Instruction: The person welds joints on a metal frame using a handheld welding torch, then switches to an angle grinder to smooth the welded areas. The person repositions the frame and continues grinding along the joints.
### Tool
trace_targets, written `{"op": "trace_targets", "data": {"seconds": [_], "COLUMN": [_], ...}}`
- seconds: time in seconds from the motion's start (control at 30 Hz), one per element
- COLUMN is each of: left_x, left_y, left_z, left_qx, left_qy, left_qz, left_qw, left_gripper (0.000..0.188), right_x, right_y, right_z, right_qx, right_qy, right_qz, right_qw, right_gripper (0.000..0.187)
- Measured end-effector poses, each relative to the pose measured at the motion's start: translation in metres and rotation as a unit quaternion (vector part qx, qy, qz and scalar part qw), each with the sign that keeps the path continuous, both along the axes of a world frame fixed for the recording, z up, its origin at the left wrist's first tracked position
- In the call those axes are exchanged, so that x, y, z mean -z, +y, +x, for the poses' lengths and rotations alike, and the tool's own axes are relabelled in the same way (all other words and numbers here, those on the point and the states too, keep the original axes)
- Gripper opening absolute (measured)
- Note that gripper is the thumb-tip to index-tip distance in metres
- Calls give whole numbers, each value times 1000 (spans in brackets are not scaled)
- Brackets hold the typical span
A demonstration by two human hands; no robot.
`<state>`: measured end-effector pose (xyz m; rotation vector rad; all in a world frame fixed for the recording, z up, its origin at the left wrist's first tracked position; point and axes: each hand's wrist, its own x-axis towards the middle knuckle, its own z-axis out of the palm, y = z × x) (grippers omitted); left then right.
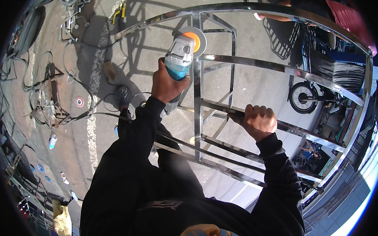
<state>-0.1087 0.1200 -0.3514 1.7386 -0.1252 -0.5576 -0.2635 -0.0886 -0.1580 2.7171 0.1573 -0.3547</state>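
My left hand [168,84] is wrapped round the teal body of an angle grinder [181,51]. The grinder's head is silver-grey and carries a round disc [200,42], grey at the rim and orange in the middle. That disc is right beside the post of a shiny square-tube metal frame [198,113], near a joint; whether it touches is unclear. Further right, my right hand [260,123] is closed in a fist round one of the frame's crossbars [222,107].
A motorcycle wheel [302,98] stands beyond the frame on the right. At the top right is another person in a red top [348,19]. Cables [68,119] and metal scraps [49,102] lie on the ground to the left, with a plastic bottle [53,140] nearby.
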Motion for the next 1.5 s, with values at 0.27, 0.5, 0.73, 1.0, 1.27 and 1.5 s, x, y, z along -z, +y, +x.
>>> {"op": "trace_targets", "data": {"seconds": [0.27, 0.5, 0.73, 1.0, 1.27, 1.5], "left_x": [-11, -13, -21, -4, -15, -22], "left_y": [13, 16, 34, 1, 21, 20], "left_z": [-31, 4, -32, 23, -6, -13], "left_qx": [13, 11, 53, -9, 37, 30], "left_qy": [0, 23, 13, -17, 3, 67], "left_qz": [24, 70, 66, 13, 82, 56], "left_qw": [1000, 997, 996, 1000, 996, 996], "left_gripper": [69, 67, 70, 59, 68, 70], "right_x": [-2, -1, 0, 1, -3, 0], "right_y": [4, 2, 1, 2, 4, 2], "right_z": [-3, 4, 1, 0, 1, -1], "right_qx": [25, 1, 2, 0, 10, 8], "right_qy": [35, 3, 9, 2, 25, 18], "right_qz": [-14, -9, -19, -14, -21, -18], "right_qw": [999, 1000, 1000, 1000, 999, 1000], "right_gripper": [62, 66, 67, 66, 63, 67]}}
